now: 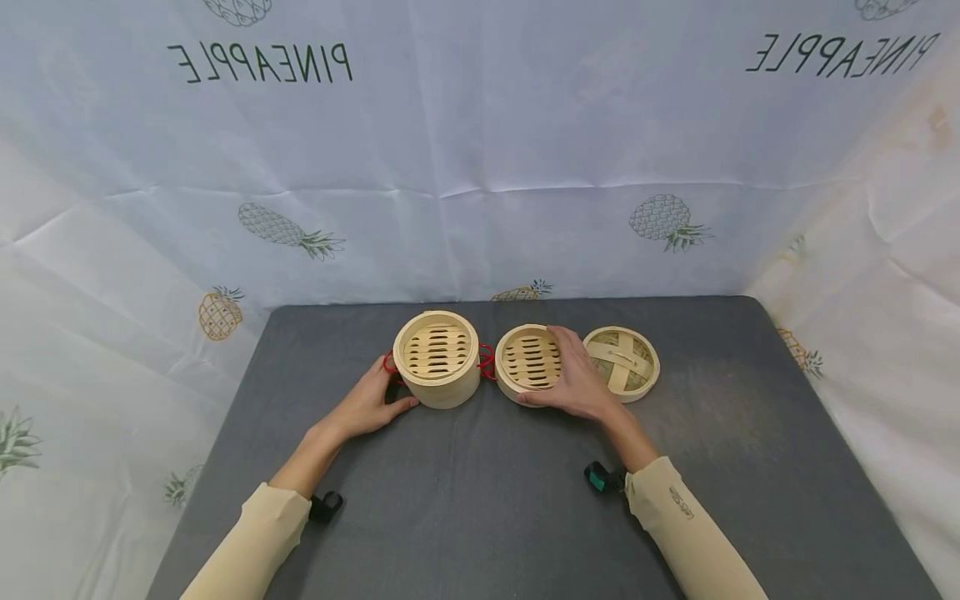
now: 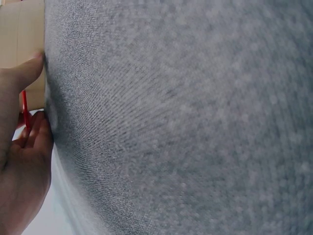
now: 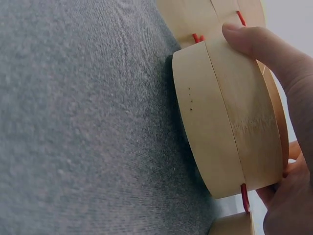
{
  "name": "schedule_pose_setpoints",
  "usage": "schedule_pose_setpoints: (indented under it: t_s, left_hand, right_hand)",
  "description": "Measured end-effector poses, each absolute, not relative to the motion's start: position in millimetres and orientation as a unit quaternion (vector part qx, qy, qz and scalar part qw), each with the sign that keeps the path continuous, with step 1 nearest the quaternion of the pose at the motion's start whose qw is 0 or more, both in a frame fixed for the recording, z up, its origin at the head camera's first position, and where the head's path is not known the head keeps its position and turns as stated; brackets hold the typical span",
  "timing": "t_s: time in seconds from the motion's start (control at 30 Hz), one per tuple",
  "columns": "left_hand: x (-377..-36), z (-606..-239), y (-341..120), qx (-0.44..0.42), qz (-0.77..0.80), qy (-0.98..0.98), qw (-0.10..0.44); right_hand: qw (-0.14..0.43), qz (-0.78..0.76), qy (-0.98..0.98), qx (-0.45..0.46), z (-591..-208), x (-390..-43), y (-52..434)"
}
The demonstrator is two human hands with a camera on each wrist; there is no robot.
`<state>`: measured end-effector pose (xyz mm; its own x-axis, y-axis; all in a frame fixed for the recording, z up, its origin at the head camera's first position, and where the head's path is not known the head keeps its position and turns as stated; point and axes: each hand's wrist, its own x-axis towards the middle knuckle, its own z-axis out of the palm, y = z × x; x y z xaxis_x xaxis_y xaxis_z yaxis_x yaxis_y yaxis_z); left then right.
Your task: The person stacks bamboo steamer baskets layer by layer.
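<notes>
1. Progress: the round bamboo steamer set is taken apart and spread across the dark grey cloth-covered surface (image 1: pixel 480 517). The lid is off, one tier stands alone, and nothing is stacked on the taller unit's open top.
2. Left hand (image 1: pixel 369 406) rests against the left side of the taller round bamboo steamer basket with red cord loops (image 1: pixel 437 358), near the middle of the surface. Thumb lies at its base, fingers (image 2: pixel 30 131) curl round the wall by a red loop.
3. Right hand (image 1: pixel 576 379) lies over the right half of the shallow round bamboo steamer tier (image 1: pixel 527 363), thumb on the near wall, fingers gripping the rim. In the right wrist view it sits on the surface, not lifted.
4. Round woven bamboo lid with crossed strap handle (image 1: pixel 626 362) lies just right of that hand, flat and untouched.
5. Left to do, judging by the layout: restack tier and lid, if that is the aim.
6. Count: one tall basket, one shallow tier, one lid, two hands.
</notes>
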<state>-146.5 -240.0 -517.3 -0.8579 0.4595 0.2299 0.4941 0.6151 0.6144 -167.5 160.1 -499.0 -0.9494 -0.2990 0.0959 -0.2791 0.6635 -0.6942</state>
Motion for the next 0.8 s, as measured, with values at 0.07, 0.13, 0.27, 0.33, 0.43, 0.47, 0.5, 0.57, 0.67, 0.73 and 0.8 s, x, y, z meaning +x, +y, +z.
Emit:
schedule_pose_setpoints:
  t_s: [0.07,0.13,0.27,0.33,0.43,0.47,0.5,0.57,0.67,0.73,0.8]
  left_hand:
    - [-147,-517,-240,-0.261,-0.345,-0.902,0.017]
    - [-147,-516,-239,-0.253,-0.341,-0.905,0.008]
    - [-146,-511,-237,-0.239,-0.338,-0.910,-0.006]
    - [-146,-512,-237,-0.241,-0.338,-0.910,0.002]
    - [-146,-513,-237,-0.246,-0.336,-0.909,0.011]
    - [-146,-513,-237,-0.246,-0.337,-0.909,0.010]
    - [-146,-513,-237,-0.245,-0.337,-0.909,0.008]
    - [-146,-514,-237,-0.245,-0.337,-0.909,0.003]
    - [-148,-519,-239,-0.248,-0.339,-0.907,0.007]
    - [-149,-519,-240,-0.250,-0.338,-0.907,0.009]
    - [-149,-519,-239,-0.247,-0.336,-0.909,0.003]
  right_hand:
    - [0.013,-0.377,0.913,-0.157,-498,-166,160]
    - [0.015,-0.376,0.913,-0.158,-496,-163,160]
    - [0.021,-0.374,0.913,-0.159,-493,-158,160]
    - [0.024,-0.376,0.912,-0.159,-491,-156,161]
    - [0.024,-0.379,0.911,-0.158,-490,-153,161]
    - [0.023,-0.379,0.911,-0.159,-489,-152,161]
    - [0.022,-0.379,0.911,-0.161,-489,-151,161]
    - [0.020,-0.379,0.911,-0.162,-488,-148,162]
    - [0.018,-0.382,0.910,-0.162,-487,-145,163]
    - [0.014,-0.380,0.911,-0.161,-486,-144,164]
    - [0.012,-0.377,0.912,-0.163,-486,-142,164]
